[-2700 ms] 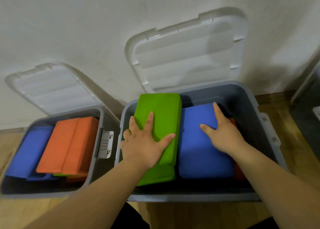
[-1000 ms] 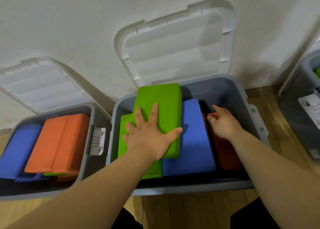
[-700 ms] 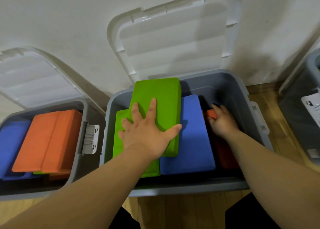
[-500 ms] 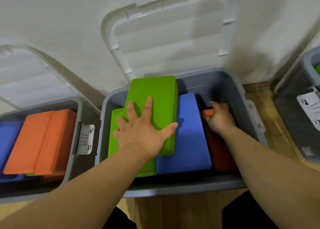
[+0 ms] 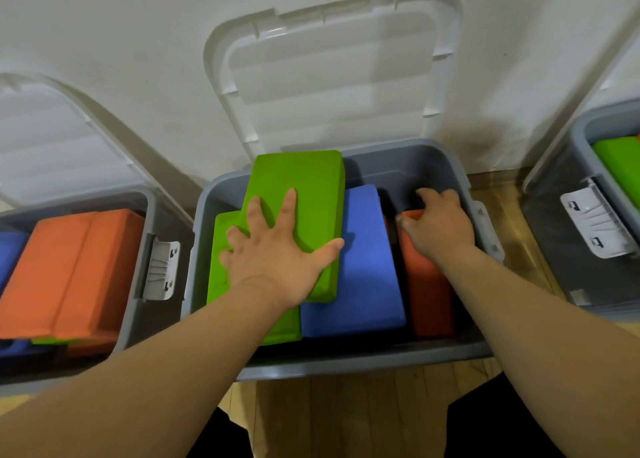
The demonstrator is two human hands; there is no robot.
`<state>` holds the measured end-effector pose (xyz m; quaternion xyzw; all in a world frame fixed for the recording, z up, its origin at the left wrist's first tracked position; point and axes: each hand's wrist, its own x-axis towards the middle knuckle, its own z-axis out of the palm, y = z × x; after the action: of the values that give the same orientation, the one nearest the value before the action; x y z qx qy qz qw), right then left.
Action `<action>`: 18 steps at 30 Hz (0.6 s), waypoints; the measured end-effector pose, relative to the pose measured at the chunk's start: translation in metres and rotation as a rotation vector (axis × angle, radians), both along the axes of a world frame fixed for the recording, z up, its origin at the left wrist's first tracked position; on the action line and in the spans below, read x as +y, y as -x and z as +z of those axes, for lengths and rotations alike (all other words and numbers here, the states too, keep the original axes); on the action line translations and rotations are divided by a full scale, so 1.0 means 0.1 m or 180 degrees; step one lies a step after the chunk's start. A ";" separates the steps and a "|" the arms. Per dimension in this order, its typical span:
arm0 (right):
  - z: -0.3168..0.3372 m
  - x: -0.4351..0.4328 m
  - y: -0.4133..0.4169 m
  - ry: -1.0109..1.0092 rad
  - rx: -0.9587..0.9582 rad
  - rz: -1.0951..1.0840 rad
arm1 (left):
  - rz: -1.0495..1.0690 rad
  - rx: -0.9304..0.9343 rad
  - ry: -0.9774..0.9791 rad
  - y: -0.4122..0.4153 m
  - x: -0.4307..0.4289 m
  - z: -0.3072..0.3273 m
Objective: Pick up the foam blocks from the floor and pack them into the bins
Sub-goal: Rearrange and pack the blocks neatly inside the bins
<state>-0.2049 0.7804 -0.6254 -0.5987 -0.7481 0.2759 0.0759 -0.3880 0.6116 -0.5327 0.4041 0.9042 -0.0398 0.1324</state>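
Your left hand (image 5: 273, 253), grip wide, pins the rectangular green foam block (image 5: 301, 177), probably steadying it while your right hand (image 5: 440, 225) clutches the orange foam block (image 5: 426, 284).

Both arms reach forward, left hand (image 5: 277, 253) flat with fingers spread, right hand (image 5: 441, 231) curled in a grip.

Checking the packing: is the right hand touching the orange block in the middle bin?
Touching. In the head view the right hand curls its fingers over the far end of the orange block.
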 end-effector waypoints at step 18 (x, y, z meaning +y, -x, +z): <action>0.93 -0.22 -0.54 0.0250 -0.0341 0.0221 | 0.0040 -0.0113 -0.0116 -0.06 0.01 0.02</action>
<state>-0.1512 0.7581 -0.5322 -0.5889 -0.7600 0.2750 0.0026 -0.3822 0.6122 -0.5311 0.4015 0.9048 -0.0153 0.1413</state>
